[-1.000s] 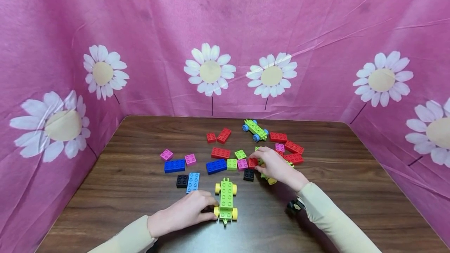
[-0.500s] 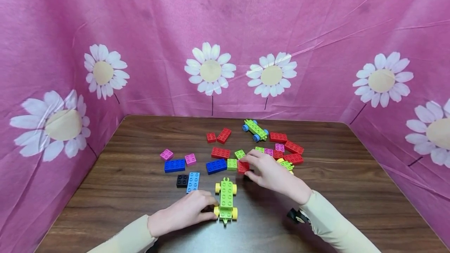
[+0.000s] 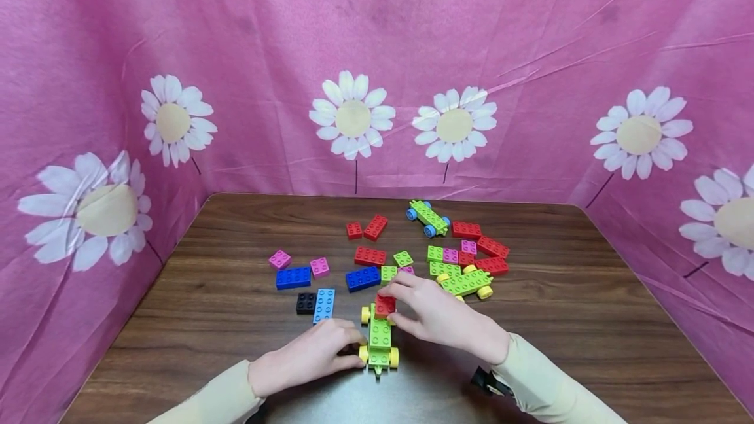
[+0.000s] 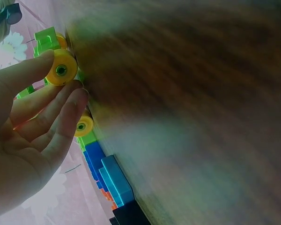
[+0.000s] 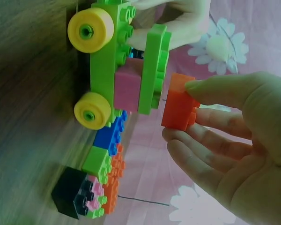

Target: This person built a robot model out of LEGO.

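Note:
A lime-green toy car base (image 3: 379,339) with yellow wheels stands on the table in front of the person. My left hand (image 3: 309,355) pinches its near left wheel (image 4: 62,68) between thumb and fingers. In the right wrist view, a pink brick (image 5: 129,86) sits on the base, and a long green brick (image 5: 154,70) lies across its top. My right hand (image 3: 444,316) pinches a red building brick (image 3: 385,307) over the car's far end. A narrow gap shows between the red brick (image 5: 177,102) and the green brick's studs.
A second yellow-wheeled car base (image 3: 466,282) stands to the right, and a blue-wheeled one (image 3: 428,217) at the back. Blue bricks (image 3: 292,277), a black brick (image 3: 305,303) and a light blue brick (image 3: 324,306) lie left. Several red bricks (image 3: 466,229) lie back right.
My right hand has carried the red brick leftward and nearer, from beside the second yellow-wheeled base to above the front car. The left hand stays at the wheel.

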Demonstrator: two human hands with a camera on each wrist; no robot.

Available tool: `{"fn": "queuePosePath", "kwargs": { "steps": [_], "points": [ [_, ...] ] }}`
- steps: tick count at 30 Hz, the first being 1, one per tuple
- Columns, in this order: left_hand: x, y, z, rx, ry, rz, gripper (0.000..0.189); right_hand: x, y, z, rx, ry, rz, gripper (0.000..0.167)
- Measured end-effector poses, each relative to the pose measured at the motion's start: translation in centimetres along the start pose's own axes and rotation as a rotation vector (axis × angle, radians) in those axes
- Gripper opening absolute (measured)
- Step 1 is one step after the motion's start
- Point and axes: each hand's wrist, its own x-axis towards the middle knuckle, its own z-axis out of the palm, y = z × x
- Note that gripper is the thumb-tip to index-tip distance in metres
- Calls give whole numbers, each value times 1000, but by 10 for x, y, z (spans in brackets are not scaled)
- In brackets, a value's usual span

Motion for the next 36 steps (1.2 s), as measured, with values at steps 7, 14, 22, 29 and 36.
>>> {"fn": "queuePosePath", "kwargs": {
  "steps": [7,14,22,29,36],
  "points": [
    [0,-1,1,3,3,5,15,0,0,7,34,-20,-2,29],
    [0,0,0,-14,-4,0,15,2,0,7,51,-29,3,29],
    [1,0,-1,-37,-26,-21,15,4,2,5,73,-64,36,29],
    [0,-1,-1,-22,5,19,15,4,4,8,152,-15,27,23],
    [0,0,-2,-32,-20,-15,15,7,4,9,174,-32,76,24]
  ]
}}
